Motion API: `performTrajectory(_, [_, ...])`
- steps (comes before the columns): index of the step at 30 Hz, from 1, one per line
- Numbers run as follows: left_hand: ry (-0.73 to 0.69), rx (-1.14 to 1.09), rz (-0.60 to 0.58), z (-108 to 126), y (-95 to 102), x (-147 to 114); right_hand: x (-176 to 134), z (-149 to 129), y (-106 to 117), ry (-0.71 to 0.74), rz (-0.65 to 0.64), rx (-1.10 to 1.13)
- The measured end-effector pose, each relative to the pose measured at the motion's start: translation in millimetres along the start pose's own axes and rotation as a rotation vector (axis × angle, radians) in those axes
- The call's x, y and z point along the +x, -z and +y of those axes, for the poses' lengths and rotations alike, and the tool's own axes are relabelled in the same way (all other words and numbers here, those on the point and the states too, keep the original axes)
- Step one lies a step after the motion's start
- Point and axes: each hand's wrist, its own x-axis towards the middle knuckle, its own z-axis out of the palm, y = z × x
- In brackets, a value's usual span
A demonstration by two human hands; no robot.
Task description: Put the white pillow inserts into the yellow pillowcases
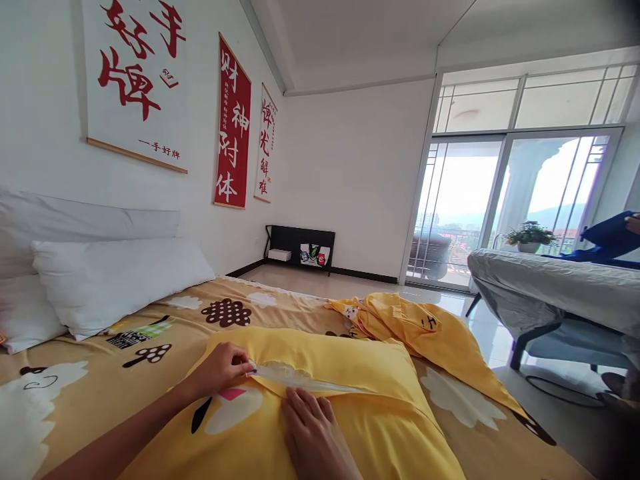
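A yellow pillowcase (320,347) with a pillow inside lies on the bed in front of me. Its opening runs across the top, and part of the white inner pillow (295,377) shows through the gap. At the left end of this gap, my left hand (225,368) is closed in a pinch on the pillowcase's edge; a small detail at the fingertips is too small to make out. My right hand (315,427) lies with fingers stretched over the lower flap, just below the gap.
Another yellow cloth (425,320) is crumpled at the bed's far right. White pillows (120,280) rest on the patterned sheet (185,333) at left. A plastic-covered table (550,280) stands at right, where another person's hand (633,223) holds blue cloth (607,233).
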Motion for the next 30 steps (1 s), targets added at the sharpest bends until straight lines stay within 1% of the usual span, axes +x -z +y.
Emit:
performTrajectory(3, [0.070,-0.014,-0.015,1,-1.8,-1,0,0,1,0.006,-0.005,0.008])
performTrajectory(7, [0.041,-0.084,-0.049,1,-6.8,0,0,-2,2,-0.006,-0.024,0.003])
performTrajectory(13, [-0.037,-0.025,0.068,-3,-12.1,5,1,-3,7,-0.004,-0.032,-0.001])
performTrajectory(16, [-0.027,0.021,0.054,-4,-10.7,4,2,-4,11,0.011,-0.063,0.003])
performTrajectory(19, [0.002,0.063,0.031,-2,-7.5,1,3,-5,13,0.007,-0.066,0.008])
performTrajectory(24, [0.038,0.090,-0.004,1,2.0,-3,4,-4,17,0.025,-0.083,0.011])
performTrajectory(27, [0.062,0.159,0.014,-9,11.8,-3,4,-3,17,0.029,-0.077,0.001])
performTrajectory(30, [0.100,0.224,0.056,-34,23.6,-4,4,-2,14,0.020,-0.048,0.001])
